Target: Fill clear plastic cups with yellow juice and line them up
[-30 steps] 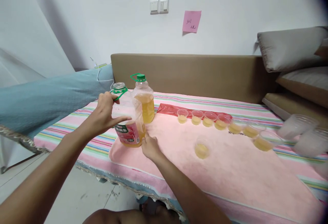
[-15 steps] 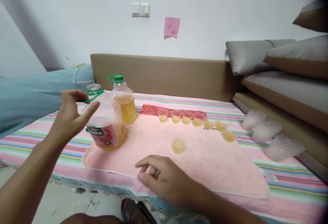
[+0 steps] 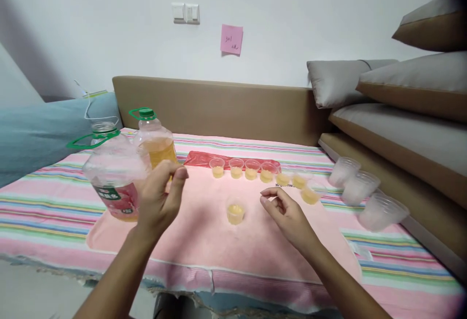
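My left hand [image 3: 162, 200] hovers over the left of the pink cloth, partly covering the juice jug [image 3: 109, 163]. Its fingers are curled in towards the thumb, and nothing shows in them. That jug is uncapped, with a green handle and a red label. Loosely curved and empty, my right hand [image 3: 288, 212] is held just right of a small clear cup [image 3: 236, 213] of yellow juice, not touching it. Behind, several similar cups [image 3: 251, 169] with juice stand in a row. A second jug [image 3: 156, 146], capped in green, stands behind my left hand.
Three stacks of clear plastic cups [image 3: 381, 212] lie at the right beside piled cushions [image 3: 408, 119]. A red plastic wrapper [image 3: 197, 158] lies behind the row. The pink cloth [image 3: 204, 246] covers part of a striped sheet [image 3: 40, 202], with a brown backrest [image 3: 219, 110] behind.
My left hand has come off the open jug's handle and moved right, its fingers closing. My right hand has moved forward and right, to the far side of the single cup. The view has shifted slightly.
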Demonstrator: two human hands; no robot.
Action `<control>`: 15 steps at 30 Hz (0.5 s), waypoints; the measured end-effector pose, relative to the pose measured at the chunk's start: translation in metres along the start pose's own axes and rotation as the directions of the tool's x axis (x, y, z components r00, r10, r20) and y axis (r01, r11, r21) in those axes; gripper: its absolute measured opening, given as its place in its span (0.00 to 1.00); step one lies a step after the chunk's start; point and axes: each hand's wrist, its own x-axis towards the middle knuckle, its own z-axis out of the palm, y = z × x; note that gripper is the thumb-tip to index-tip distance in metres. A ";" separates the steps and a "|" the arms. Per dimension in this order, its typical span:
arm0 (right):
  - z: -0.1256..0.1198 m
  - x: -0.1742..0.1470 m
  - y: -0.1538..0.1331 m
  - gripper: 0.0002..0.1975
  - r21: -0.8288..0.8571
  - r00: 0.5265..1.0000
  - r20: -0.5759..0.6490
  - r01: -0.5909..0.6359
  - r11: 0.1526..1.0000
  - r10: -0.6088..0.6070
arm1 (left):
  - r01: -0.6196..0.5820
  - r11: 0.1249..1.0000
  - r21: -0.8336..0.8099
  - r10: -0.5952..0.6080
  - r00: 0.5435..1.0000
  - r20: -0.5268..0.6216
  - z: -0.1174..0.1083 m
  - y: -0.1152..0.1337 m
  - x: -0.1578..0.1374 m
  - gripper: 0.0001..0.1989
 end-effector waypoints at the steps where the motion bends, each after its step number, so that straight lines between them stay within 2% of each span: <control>1: 0.001 0.001 0.003 0.23 -0.010 1.000 -0.010 -0.002 1.000 0.002 | 0.032 0.999 -0.027 -0.031 0.999 0.011 0.007 0.002 0.001 0.17; 5: 0.009 0.006 0.009 0.22 -0.096 0.998 -0.063 0.006 0.995 -0.012 | 0.197 0.970 -0.143 -0.201 0.980 -0.014 0.033 -0.005 0.006 0.26; 8: 0.021 0.005 0.015 0.21 -0.169 0.993 -0.083 0.064 0.984 -0.079 | 0.338 0.904 -0.263 -0.369 0.926 -0.081 0.048 -0.024 0.005 0.26; 11: 0.033 0.003 0.024 0.22 -0.211 0.988 -0.074 0.115 0.971 -0.133 | 0.458 0.801 -0.385 -0.538 0.834 -0.127 0.058 -0.049 -0.005 0.24; 15: 0.043 0.010 0.034 0.23 -0.229 0.962 -0.116 0.214 0.949 -0.245 | 0.594 0.630 -0.500 -0.730 0.672 -0.121 0.067 -0.070 -0.024 0.18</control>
